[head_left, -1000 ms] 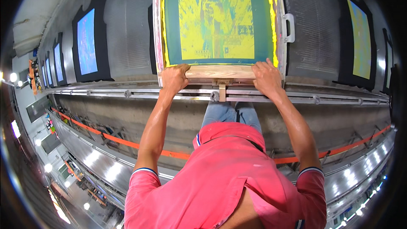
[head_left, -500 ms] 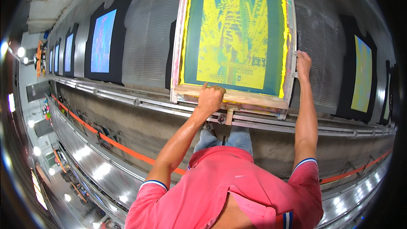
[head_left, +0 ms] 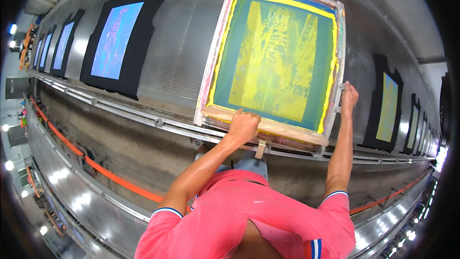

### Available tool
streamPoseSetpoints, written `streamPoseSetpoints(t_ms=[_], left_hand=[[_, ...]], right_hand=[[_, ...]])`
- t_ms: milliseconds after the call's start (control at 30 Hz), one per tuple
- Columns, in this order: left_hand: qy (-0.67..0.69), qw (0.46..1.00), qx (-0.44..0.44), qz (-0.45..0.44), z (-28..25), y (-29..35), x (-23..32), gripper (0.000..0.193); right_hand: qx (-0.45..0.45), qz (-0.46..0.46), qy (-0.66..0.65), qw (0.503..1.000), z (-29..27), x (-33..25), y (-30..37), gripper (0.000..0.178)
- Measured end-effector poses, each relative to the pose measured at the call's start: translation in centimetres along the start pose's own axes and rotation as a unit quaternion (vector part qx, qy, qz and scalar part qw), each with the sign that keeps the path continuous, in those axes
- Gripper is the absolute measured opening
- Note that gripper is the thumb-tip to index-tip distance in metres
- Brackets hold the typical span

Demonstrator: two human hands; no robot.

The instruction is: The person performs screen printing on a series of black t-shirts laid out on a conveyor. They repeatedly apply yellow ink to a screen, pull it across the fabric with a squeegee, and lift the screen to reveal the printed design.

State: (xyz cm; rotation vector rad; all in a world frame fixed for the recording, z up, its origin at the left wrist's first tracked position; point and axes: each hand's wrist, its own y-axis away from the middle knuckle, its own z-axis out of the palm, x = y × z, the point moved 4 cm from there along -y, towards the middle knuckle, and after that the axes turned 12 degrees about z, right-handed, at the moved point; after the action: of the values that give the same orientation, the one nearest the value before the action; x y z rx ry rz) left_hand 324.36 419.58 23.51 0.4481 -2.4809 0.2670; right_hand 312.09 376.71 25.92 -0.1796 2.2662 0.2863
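A screen-printing frame [head_left: 216, 52] with pale, ink-stained sides lies over the long metal table in front of me. Its green mesh [head_left: 223, 84] carries a yellow pattern bordered by thick yellow ink. Along the near end rests a wooden squeegee [head_left: 292, 131], and my left hand [head_left: 244, 126] is closed over its bar left of the middle. On the frame's right side, beside small metal fittings, my right hand [head_left: 350, 97] is closed around the edge; its fingertips are partly hidden. What lies under the frame is hidden.
Black shirts with blue-violet prints, the closest one [head_left: 117, 41] among them, lie along the table to the left. More shirts, including one with a yellowish print [head_left: 387, 108], lie to the right. A metal rail [head_left: 158, 123] runs along the near edge. Behind me are an orange rail [head_left: 103, 168] and another metal table [head_left: 81, 194].
My view has shifted, so the frame appears lower and farther right. Black cloth that showed beside the frame no longer shows. Both hands keep their holds.
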Motion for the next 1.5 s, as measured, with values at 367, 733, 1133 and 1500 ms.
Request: streamPoseSetpoints(t_ms=[367, 733, 1133, 1500], left_hand=[[-0.026, 0.999, 0.018, 0.033, -4.3, 3.9, -2.5, 0.009], [-0.065, 0.995, 0.001, -0.078, -5.1, 2.9, -3.3, 0.028], [-0.122, 0.976, -0.158, -0.090, -10.6, 3.1, -5.8, 0.038], [-0.089, 0.978, -0.166, -0.091, -11.0, 5.6, -8.9, 0.035]], right_hand=[[0.019, -0.035, -0.039, 0.998, -1.0, -4.5, 6.7, 0.038], [0.016, -0.077, 0.107, 0.991, 3.6, -5.8, 5.8, 0.030], [-0.032, 0.089, -0.067, 0.993, 11.5, -3.4, 9.8, 0.038], [0.010, 0.076, 0.001, 0.997, 15.1, -3.7, 11.7, 0.039]])
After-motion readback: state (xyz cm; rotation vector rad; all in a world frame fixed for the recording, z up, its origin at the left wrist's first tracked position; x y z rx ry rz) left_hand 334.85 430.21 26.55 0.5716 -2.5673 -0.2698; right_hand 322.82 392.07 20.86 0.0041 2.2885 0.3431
